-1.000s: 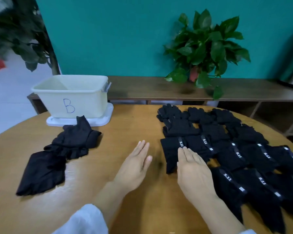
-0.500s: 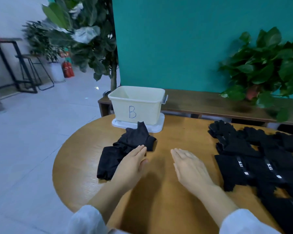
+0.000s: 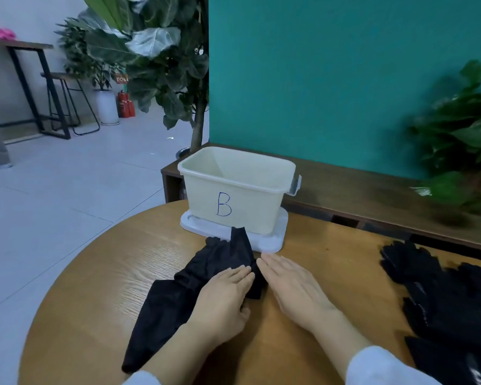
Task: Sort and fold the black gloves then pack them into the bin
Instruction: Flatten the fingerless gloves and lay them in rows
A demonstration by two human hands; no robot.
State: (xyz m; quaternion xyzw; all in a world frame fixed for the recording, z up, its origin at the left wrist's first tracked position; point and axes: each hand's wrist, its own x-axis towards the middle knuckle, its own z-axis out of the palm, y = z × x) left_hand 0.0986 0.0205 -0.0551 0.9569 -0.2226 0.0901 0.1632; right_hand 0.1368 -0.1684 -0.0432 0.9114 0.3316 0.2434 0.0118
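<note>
The left hand (image 3: 224, 297) lies flat, palm down, with fingers straight and close together, resting on top of the crumpled black fabric gloves (image 3: 195, 282); nothing is curled around the cloth, so the hand presses rather than grasps. The right hand (image 3: 293, 287) is likewise flat and relaxed, fingers extended and together, palm down low over the round wooden table (image 3: 100, 295); its fingertips reach the right edge of the same black bundle, though whether they actually touch the cloth cannot be told. White sleeve cuffs (image 3: 378, 368) show at both wrists.

The bundle under the left hand is a loose, wrinkled strip of thin dark material. From the left hand's fingertips it runs forward to a pointed end that overlaps the flat white plastic lid (image 3: 267, 241), and from the palm it trails back and to the left into a wider, smoother flap near the table's near edge.

Just beyond both sets of fingertips stands the cream rectangular plastic bin (image 3: 233, 201), marked with a blue handwritten "B" on its front wall and seated on that white lid; no gloves show inside it from this angle.

Well to the right of the right hand, a spread pile of thicker black gloves (image 3: 439, 298) covers the table's right side, blurred, with faint white markings on a few.
</note>
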